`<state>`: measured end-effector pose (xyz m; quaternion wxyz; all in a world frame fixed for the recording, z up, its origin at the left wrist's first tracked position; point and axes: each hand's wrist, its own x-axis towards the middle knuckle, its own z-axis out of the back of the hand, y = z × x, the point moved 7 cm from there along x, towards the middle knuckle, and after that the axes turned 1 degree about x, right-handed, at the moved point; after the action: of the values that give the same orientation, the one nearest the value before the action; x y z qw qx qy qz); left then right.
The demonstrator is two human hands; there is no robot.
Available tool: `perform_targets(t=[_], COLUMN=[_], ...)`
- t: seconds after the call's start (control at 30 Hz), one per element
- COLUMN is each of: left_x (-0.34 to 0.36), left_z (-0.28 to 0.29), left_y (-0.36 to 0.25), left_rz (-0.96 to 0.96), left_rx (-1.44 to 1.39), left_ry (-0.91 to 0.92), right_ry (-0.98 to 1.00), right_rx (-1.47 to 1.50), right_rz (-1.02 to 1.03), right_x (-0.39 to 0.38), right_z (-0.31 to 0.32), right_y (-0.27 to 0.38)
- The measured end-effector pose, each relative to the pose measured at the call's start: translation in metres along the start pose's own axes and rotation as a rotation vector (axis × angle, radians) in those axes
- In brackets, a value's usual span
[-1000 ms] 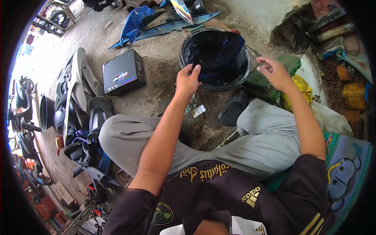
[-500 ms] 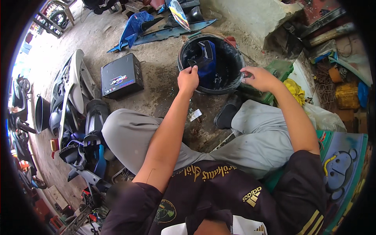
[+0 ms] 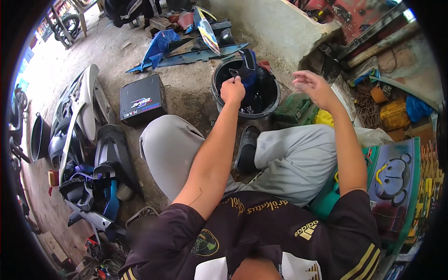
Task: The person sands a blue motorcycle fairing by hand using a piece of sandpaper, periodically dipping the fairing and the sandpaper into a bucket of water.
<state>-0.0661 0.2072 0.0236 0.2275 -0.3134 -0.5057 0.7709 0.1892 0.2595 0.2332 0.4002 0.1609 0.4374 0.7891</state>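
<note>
My left hand [image 3: 232,90] is closed on the edge of a dark blue plastic panel [image 3: 250,77], which looks like a motorcycle body part. The panel stands tilted in a black bucket [image 3: 273,103], its lower end down inside; dark wet-looking contents and a few pale flecks show there. Beyond the bucket's right rim, my right hand [image 3: 313,89] hangs in the air with its fingers loosely apart. Nothing shows in it.
A black box [image 3: 142,100] sits on the concrete floor left of the bucket. Motorcycle fairings [image 3: 88,121] are heaped farther left. Blue panels [image 3: 186,55] lie behind the bucket. A green case [image 3: 295,109] and a yellow cloth or bag [image 3: 325,118] are at its right.
My right hand has lifted away from the bucket's right rim, and its fingers have loosened. My left hand keeps its grip on the panel. The whole view has shifted a little.
</note>
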Motion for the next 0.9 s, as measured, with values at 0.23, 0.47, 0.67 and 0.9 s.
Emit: perform_targets(t=[0.23, 0.47, 0.67, 0.9], left_x=[0.027, 0.045, 0.025, 0.034], left_z=[-0.002, 0.003, 0.032, 0.042], left_y=[0.033, 0.067, 0.064, 0.077], left_rz=[-0.038, 0.267, 0.142, -0.026], left_rx=[-0.467, -0.672, -0.164, 0.251], left_ry=[0.021, 0.161, -0.152, -0.067], right_ry=[0.017, 0.152, 0.227, 0.365], right_rx=[0.142, 0.0, -0.109, -0.345], right_rz=[-0.267, -0.081, -0.131, -0.023], right_x=[0.012, 0.044, 0.052, 0.059], right_z=[-0.016, -0.047, -0.049, -0.079], right_y=[-0.013, -0.013, -0.03, 0.017])
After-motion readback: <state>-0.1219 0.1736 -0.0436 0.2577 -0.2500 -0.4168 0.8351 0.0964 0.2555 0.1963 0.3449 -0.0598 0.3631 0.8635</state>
